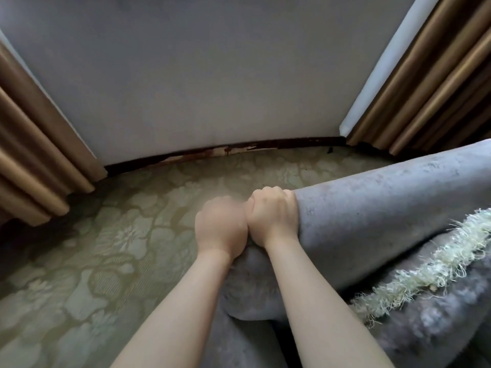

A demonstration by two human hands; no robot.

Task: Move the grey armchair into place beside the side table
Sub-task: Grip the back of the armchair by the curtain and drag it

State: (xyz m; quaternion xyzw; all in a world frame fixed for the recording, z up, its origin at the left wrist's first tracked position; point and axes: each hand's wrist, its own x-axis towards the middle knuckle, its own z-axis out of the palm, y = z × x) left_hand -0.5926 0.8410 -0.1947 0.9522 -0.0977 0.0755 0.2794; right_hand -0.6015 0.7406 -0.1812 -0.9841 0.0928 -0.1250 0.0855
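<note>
The person's right hand (273, 216) is clamped on the grey armchair (372, 208). Its fingers (288, 193) are curled together over the top of the padded edge where that edge comes to an end, with the thumb tucked against the near side. The left hand (220, 225) sits knuckle to knuckle against the right and is slightly blurred. Its fingers are bent down in a tight fist over the rounded grey upholstery just below, and their tips are hidden beneath the hand. From the fingers the armchair runs away to the right and back toward the person, filling the lower right of the view, and both forearms lie above its grey fabric. A cream fringe (430, 264) lies along the chair well to the right of the fingers and nearer the person. Just beyond and to the left of the fingers spreads a pale green carpet (106, 248) with a flower pattern. Farther ahead of them a dark, scuffed skirting board (292, 143) meets a plain grey wall (212, 75). A brown curtain (34, 155) hangs far to the left of the fingers, and a second brown curtain (425, 88) hangs ahead and to the right, above the chair's far end.
</note>
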